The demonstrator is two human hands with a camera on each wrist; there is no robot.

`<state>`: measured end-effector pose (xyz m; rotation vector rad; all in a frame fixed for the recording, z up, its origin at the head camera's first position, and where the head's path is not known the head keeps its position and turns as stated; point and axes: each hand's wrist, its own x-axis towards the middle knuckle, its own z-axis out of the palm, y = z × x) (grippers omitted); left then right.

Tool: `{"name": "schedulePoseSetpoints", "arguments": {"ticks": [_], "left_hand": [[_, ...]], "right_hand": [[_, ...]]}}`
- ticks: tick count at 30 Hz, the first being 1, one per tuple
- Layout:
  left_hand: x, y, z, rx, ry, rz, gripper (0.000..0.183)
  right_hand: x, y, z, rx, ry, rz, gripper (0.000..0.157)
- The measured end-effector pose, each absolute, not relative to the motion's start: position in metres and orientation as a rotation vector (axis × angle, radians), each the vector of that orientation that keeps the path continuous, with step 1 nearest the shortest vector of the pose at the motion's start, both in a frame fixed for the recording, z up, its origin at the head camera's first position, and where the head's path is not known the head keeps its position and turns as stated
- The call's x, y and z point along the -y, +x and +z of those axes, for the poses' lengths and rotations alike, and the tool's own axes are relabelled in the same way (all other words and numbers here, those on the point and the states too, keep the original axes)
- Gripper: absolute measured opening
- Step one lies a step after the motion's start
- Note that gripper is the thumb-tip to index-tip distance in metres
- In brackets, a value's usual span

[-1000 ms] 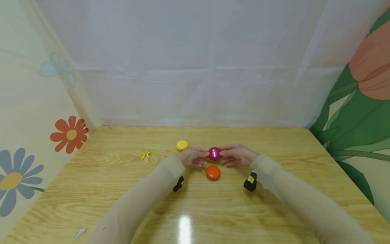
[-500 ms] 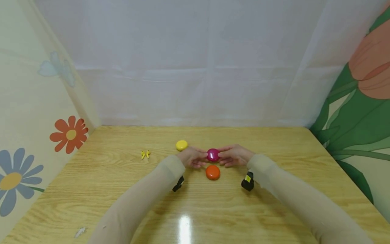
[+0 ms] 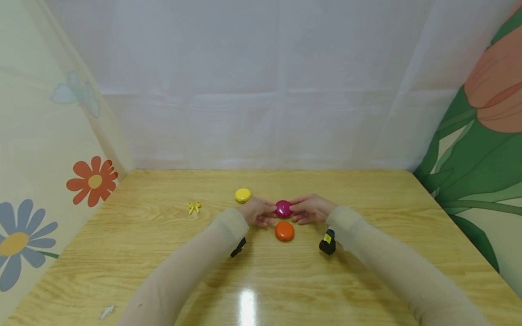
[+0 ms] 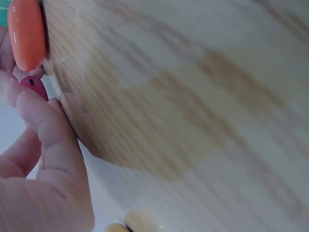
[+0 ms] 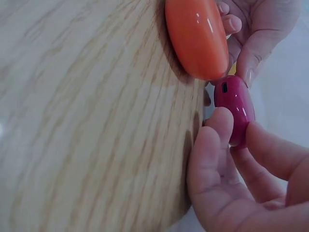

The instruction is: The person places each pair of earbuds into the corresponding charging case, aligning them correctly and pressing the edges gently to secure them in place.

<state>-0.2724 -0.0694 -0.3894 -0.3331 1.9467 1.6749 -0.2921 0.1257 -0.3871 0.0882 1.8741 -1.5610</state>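
Both hands meet over the middle of the table at a glossy magenta earbud case (image 3: 283, 209). My left hand (image 3: 259, 212) pinches one side of it, and my right hand (image 3: 311, 209) grips the opposite side between thumb and fingers. A small dark charging port shows on the case's edge in the right wrist view. Just nearer to me, between the two hands, rests an orange rounded case (image 3: 284, 231) on the wood. Beyond the left wrist sits a yellow rounded case (image 3: 243, 195). Two yellow earbuds (image 3: 191, 208) lie farther left.
The wood-grain table (image 3: 367, 280) ends at a white cloth backdrop (image 3: 253, 113). Patterned panels flank it, a flowered one (image 3: 36, 136) on the left. A small whitish scrap or mark (image 3: 107, 312) is at the front left. Black wrist cameras (image 3: 327, 243) hang below the sleeves.
The magenta case has shifted slightly left and toward me, with my right hand following it. My left hand has barely moved. The orange case, yellow case and earbuds stay in place.
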Motion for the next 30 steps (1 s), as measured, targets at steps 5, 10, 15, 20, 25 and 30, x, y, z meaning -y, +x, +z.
{"name": "schedulePoseSetpoints", "arguments": {"ticks": [5,10,15,20,25,30], "left_hand": [[0.0673,-0.2709,-0.3868,-1.963,-0.361,1.667,0.032],[0.0657,-0.2724,-0.3873,-1.963,-0.380,1.639,0.030],[0.0649,-0.2737,-0.3886,-1.966,-0.408,1.615,0.033],[0.0647,-0.2735,-0.3891,-1.971,-0.414,1.615,0.034],[0.0657,-0.2744,-0.3920,-1.969,-0.394,1.624,0.035],[0.0737,-0.2732,-0.3960,-1.982,-0.366,1.650,0.037]], "right_hand": [[-0.1260,-0.2945,-0.3886,-1.863,0.081,-1.553,0.043],[-0.1263,-0.2952,-0.3895,-1.850,0.063,-1.536,0.042],[-0.1261,-0.2958,-0.3916,-1.867,0.042,-1.510,0.041],[-0.1257,-0.2962,-0.3918,-1.887,0.053,-1.494,0.041],[-0.1278,-0.2988,-0.3922,-1.853,0.050,-1.490,0.043],[-0.1317,-0.2982,-0.3913,-1.832,0.075,-1.520,0.047]]}}
